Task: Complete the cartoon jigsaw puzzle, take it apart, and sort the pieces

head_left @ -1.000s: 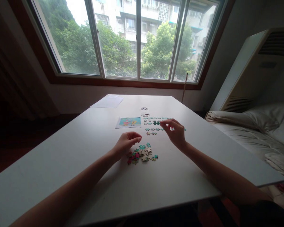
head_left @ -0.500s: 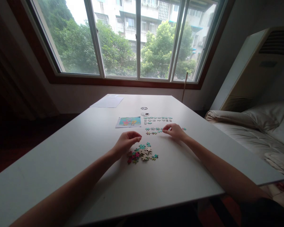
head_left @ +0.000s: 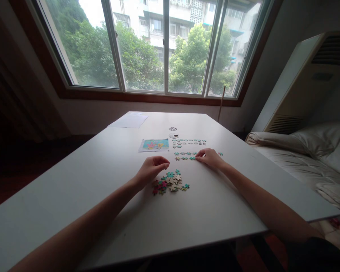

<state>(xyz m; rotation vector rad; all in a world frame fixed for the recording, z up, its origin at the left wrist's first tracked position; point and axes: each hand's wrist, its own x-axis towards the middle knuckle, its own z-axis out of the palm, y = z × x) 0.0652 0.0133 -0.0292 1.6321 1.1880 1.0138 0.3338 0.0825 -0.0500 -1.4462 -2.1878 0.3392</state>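
My left hand (head_left: 150, 170) rests on the white table (head_left: 102, 177) with its fingers curled loosely, just left of a heap of jigsaw pieces (head_left: 171, 182) in teal, pink and beige. Nothing shows inside it. My right hand (head_left: 211, 157) lies low on the table with fingertips pinched at the right end of a short row of teal pieces (head_left: 184, 155). Farther back, more teal pieces (head_left: 189, 142) are laid out in rows. A small colourful reference picture (head_left: 153, 144) lies to their left.
A white sheet of paper (head_left: 129, 121) lies at the table's far left. Two small round objects (head_left: 173, 134) sit behind the piece rows. A bed with pale bedding (head_left: 306, 155) stands to the right, below a cream air-conditioner unit (head_left: 306, 81). A wide window (head_left: 164, 45) faces me.
My right hand came down from above the far rows to the table and now pinches at the nearer row of teal pieces. My left hand has stayed put.
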